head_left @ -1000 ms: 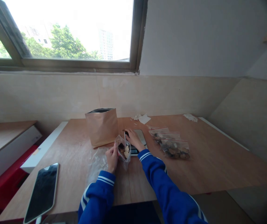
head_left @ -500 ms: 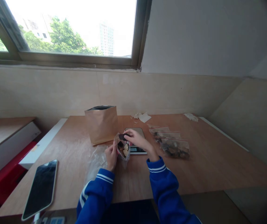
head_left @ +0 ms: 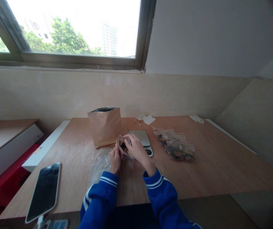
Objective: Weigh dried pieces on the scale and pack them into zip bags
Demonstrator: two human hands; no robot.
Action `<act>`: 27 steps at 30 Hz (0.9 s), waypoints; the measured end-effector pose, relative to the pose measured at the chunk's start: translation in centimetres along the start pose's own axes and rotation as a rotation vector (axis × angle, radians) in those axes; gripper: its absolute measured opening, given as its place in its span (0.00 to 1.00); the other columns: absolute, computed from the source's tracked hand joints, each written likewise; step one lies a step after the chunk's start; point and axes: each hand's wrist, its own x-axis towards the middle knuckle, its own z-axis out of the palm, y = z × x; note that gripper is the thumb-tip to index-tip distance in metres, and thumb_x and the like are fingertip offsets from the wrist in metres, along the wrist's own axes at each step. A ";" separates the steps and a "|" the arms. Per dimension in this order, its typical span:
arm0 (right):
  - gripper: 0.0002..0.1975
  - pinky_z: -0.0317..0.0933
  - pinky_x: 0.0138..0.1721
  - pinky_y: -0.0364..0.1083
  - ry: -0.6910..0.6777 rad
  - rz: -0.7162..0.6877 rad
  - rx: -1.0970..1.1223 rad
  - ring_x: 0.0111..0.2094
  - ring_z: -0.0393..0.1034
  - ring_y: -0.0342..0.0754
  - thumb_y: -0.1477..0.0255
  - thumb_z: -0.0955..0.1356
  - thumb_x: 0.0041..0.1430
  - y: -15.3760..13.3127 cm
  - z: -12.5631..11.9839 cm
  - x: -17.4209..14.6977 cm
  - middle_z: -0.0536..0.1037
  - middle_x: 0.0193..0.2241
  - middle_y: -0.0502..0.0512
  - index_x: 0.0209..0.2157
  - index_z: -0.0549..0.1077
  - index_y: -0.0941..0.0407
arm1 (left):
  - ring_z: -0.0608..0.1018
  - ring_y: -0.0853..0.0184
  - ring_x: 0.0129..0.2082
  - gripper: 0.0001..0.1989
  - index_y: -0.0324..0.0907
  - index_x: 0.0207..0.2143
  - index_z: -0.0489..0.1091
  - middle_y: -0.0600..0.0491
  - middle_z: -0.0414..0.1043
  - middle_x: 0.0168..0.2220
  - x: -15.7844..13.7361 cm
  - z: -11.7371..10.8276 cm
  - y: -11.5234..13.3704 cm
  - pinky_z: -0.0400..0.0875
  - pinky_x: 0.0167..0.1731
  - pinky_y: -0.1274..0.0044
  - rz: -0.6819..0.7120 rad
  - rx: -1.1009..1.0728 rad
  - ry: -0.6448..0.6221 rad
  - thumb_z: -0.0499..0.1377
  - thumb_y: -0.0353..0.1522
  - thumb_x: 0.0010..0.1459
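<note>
A small clear zip bag (head_left: 120, 140) stands tilted with its mouth open, dark and pale dried pieces (head_left: 123, 145) inside. My left hand (head_left: 115, 159) is closed on its left side, thumb and fingers pinching the plastic. My right hand (head_left: 136, 149) is closed at the bag's right edge, fingers on the rim and covering part of the contents. Behind that hand lies a digital kitchen scale (head_left: 141, 137) with nothing on its plate; its front is partly hidden. Close behind the zip bag stands an open brown paper pouch (head_left: 105, 128).
Several filled zip bags (head_left: 180, 151) lie right of the scale. Loose clear plastic bags (head_left: 100, 163) lie beside my left hand. A tablet (head_left: 44, 190) with a cable lies at the table's left front. White scraps (head_left: 149, 119) and a crumpled tissue (head_left: 197, 119) are along the back.
My right hand has lowered to the bag's mouth; the dark piece it held above the bag no longer shows in its fingers. The bag has tilted and more of the scale shows.
</note>
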 end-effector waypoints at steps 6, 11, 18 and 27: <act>0.30 0.60 0.55 0.58 0.192 0.102 0.079 0.56 0.63 0.57 0.60 0.69 0.57 3.0 0.7 -4.4 0.66 0.56 0.66 0.57 0.59 0.56 | 0.69 0.71 0.19 0.28 0.39 0.18 0.66 0.53 0.68 0.18 0.0 0.2 0.0 0.64 0.23 0.78 -0.049 -0.166 -0.014 0.52 0.53 0.57; 0.26 0.66 0.49 0.53 0.171 0.196 0.291 0.51 0.70 0.55 0.61 0.69 0.56 4.3 1.8 -5.6 0.74 0.51 0.63 0.54 0.64 0.55 | 0.75 0.66 0.26 0.28 0.40 0.19 0.69 0.50 0.73 0.22 -0.3 0.2 0.5 0.70 0.34 0.74 0.014 -0.135 -0.098 0.50 0.52 0.59; 0.11 0.65 0.46 0.50 0.217 0.158 0.377 0.41 0.74 0.52 0.63 0.67 0.60 3.8 0.9 -5.2 0.80 0.37 0.56 0.36 0.77 0.55 | 0.75 0.63 0.34 0.25 0.41 0.28 0.73 0.49 0.73 0.30 -0.9 -0.3 0.9 0.69 0.40 0.72 0.251 0.060 -0.164 0.45 0.47 0.64; 0.15 0.65 0.38 0.48 0.390 0.359 0.706 0.34 0.73 0.51 0.57 0.70 0.53 4.2 -0.5 -6.6 0.78 0.30 0.53 0.29 0.74 0.55 | 0.72 0.61 0.49 0.22 0.41 0.51 0.65 0.46 0.70 0.48 0.6 -0.5 -0.6 0.66 0.49 0.69 0.138 0.087 0.047 0.54 0.46 0.60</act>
